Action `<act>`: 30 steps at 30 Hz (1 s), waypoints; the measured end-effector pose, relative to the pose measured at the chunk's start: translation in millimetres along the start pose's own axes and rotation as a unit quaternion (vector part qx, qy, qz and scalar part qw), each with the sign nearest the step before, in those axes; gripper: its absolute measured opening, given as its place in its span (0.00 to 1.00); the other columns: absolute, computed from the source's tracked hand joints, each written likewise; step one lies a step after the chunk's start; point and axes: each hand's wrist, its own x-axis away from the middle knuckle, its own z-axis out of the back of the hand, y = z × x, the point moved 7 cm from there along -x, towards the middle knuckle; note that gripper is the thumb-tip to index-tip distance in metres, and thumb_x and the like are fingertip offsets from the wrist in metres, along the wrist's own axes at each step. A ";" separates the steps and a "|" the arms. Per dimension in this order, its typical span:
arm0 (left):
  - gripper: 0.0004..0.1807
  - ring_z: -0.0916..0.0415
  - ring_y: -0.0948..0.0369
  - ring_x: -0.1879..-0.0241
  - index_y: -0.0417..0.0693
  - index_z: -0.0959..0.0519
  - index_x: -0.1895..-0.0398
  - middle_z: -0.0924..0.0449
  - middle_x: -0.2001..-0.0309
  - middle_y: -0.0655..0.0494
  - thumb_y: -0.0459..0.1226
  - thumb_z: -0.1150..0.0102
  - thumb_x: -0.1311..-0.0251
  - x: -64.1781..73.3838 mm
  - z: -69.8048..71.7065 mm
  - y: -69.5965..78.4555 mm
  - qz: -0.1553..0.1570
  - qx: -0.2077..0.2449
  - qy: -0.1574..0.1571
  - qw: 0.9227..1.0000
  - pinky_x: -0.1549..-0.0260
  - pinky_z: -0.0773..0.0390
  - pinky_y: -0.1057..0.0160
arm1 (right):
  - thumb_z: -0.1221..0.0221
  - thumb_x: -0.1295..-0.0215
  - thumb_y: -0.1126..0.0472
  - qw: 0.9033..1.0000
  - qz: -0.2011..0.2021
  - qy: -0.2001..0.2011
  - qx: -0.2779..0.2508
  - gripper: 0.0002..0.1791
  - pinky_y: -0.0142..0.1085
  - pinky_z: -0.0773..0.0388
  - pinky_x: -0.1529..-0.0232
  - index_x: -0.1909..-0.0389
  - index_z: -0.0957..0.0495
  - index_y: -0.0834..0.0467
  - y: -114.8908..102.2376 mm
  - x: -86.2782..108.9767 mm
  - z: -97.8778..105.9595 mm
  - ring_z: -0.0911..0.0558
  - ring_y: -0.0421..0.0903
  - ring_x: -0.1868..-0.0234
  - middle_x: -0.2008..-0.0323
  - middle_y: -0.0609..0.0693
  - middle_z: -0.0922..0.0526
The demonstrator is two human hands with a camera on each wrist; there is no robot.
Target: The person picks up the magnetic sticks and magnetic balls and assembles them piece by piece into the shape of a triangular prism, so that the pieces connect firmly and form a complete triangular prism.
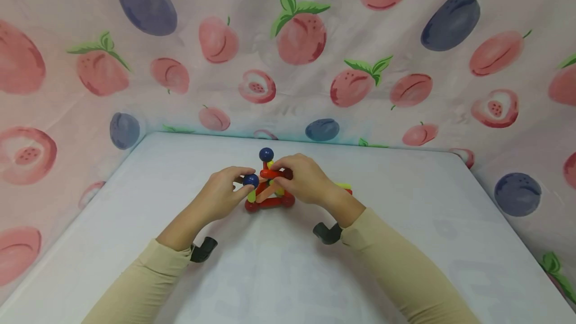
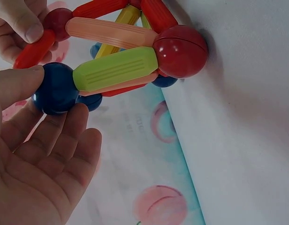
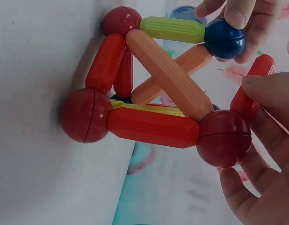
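Observation:
A frame of balls and ribbed rods (image 1: 270, 203) stands on the table, probably a magnetic building set. My left hand (image 1: 222, 196) pinches a blue ball (image 2: 55, 89) at one upper corner, its thumb on one side and fingers beneath. A lime rod (image 2: 116, 69) runs from that ball to a lower red ball (image 2: 181, 51). My right hand (image 1: 308, 179) holds a short red rod (image 3: 253, 86) between thumb and fingers. One end of this rod meets an upper red ball (image 3: 224, 138); the other points towards the blue ball, apart from it. Orange rods (image 3: 169, 75) cross the frame's sides.
Lime and red rods (image 1: 344, 187) lie on the table behind my right wrist, partly hidden. Dark elbow-shaped pieces (image 1: 328, 233) sit beside both wrists. The white tabletop (image 1: 270, 274) meets a fruit-print cloth (image 1: 256, 39) at its back and sides.

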 end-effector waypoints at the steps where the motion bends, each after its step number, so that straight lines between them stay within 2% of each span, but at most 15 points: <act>1: 0.23 0.22 0.49 0.46 0.40 0.24 0.36 0.22 0.42 0.44 0.39 0.37 0.33 -0.1 0.0 0.1 -0.001 0.000 0.001 1.000 0.48 0.21 0.48 | 0.33 0.34 0.61 1.000 0.002 0.000 0.003 0.16 0.33 0.22 0.57 0.46 0.17 0.56 -0.4 -0.2 -0.2 0.25 0.45 0.54 0.54 0.49 0.18; 14: 0.24 0.22 0.48 0.46 0.39 0.24 0.37 0.22 0.42 0.43 0.38 0.36 0.33 -0.2 1.9 0.4 -0.001 0.005 0.000 1.000 0.48 0.21 0.48 | 0.32 0.35 0.60 1.000 0.015 -0.012 0.024 0.14 0.35 0.24 0.56 0.49 0.16 0.57 -4.4 -2.3 -4.2 0.26 0.45 0.55 0.57 0.48 0.17; 30: 0.23 0.22 0.49 0.46 0.39 0.24 0.36 0.22 0.42 0.43 0.38 0.37 0.32 -0.4 3.3 -5.1 0.001 0.023 -0.004 1.000 0.47 0.22 0.48 | 0.33 0.34 0.59 0.999 -0.013 -0.030 0.033 0.16 0.37 0.23 0.53 0.47 0.17 0.57 -1.4 -4.6 -8.5 0.25 0.46 0.54 0.57 0.48 0.17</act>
